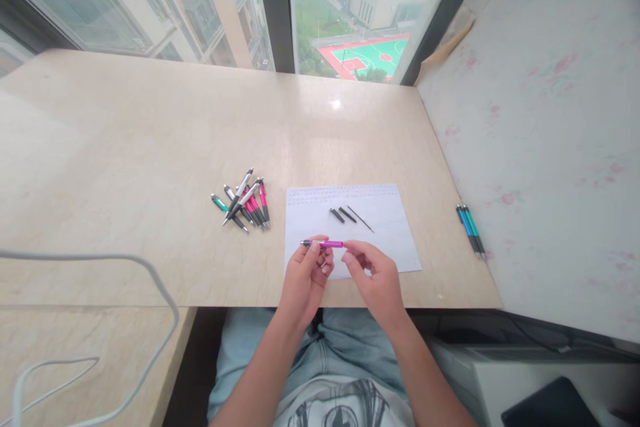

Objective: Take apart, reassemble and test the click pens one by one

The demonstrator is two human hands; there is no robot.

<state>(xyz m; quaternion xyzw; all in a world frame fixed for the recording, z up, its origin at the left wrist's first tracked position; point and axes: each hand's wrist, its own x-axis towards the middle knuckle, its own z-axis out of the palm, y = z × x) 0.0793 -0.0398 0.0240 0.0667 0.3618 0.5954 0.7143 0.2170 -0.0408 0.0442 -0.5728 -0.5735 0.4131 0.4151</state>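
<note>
A magenta pen barrel (331, 244) is pinched between the thumb and fingers of my left hand (306, 277), lying level just above the paper's near part. Its clicker end points left. My right hand (375, 277) is at the barrel's right end, with thumb and index finger curled close together; anything between them is too small to make out. Beyond my hands, a black pen grip (337, 215), another short black piece (347, 215) and a thin ink refill (361, 219) lie on a white sheet of paper (395, 240) with handwriting along its top.
Left of the paper lies a pile of pens (245, 203) in white, pink and green, all with black grips. Blue and green pens (471, 231) rest by the wall at right. A white cable (150, 273) loops over the table's left side. Windows stand behind.
</note>
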